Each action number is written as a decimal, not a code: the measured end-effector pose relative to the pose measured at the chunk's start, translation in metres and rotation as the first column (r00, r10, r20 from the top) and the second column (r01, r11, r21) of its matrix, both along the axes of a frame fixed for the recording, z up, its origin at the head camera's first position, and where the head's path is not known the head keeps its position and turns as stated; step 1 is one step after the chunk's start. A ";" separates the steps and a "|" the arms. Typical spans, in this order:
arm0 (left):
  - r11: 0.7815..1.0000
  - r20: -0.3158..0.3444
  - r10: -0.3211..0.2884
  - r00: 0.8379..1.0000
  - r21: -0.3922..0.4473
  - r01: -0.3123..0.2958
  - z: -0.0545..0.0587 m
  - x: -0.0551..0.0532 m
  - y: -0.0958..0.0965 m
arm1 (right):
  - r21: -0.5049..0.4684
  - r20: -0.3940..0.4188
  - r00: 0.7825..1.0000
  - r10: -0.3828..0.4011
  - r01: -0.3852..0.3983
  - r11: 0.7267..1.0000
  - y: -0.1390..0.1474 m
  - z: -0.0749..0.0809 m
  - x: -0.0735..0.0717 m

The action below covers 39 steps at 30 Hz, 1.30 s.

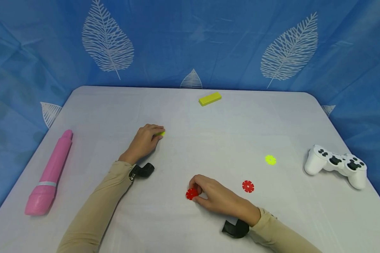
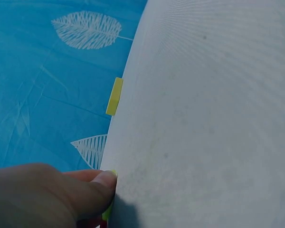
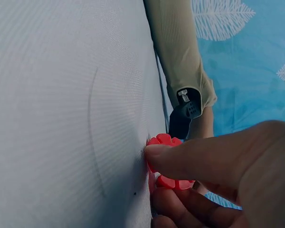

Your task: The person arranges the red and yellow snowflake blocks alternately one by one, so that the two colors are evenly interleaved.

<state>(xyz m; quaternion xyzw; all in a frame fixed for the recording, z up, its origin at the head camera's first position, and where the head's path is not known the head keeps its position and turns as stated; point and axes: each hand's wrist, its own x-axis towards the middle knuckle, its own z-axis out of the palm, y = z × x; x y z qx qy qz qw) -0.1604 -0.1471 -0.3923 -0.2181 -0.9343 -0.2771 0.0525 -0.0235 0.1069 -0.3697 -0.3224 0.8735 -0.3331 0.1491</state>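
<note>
My left hand (image 1: 145,140) is at the middle left of the table, pinching a yellow notched disc (image 1: 160,134) that its fingers mostly cover. In the left wrist view, a bit of dark red (image 2: 96,222) shows below the thumb, beside the yellow disc's edge (image 2: 107,211). Nearer the front, my right hand (image 1: 218,196) grips a red notched disc (image 1: 191,194) between thumb and fingers, close over the white tabletop. The right wrist view shows the thumb across the middle of this red disc (image 3: 164,139). Another red notched disc (image 1: 248,186) and a yellow one (image 1: 270,160) lie to its right.
A yellow block (image 1: 210,99) lies near the table's back edge. At the far left is a pink wand-shaped object (image 1: 49,175) with a pale band. A white game controller (image 1: 335,165) sits at the right. Behind the table hangs a blue leaf-patterned cloth (image 1: 196,38).
</note>
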 end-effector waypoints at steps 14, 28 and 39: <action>1.000 0.001 -0.001 1.000 -0.005 0.001 0.001 0.000 0.000 | -0.035 0.039 0.998 0.056 -0.055 0.998 0.002 0.000 -0.001; 1.000 0.000 -0.004 1.000 -0.014 0.004 0.004 0.000 0.000 | -0.006 -0.028 0.994 0.103 -0.103 0.995 0.001 0.004 0.001; 1.000 0.012 -0.001 1.000 -0.025 0.001 0.003 0.002 0.000 | -0.033 0.027 0.997 0.069 -0.068 0.997 0.001 0.004 0.000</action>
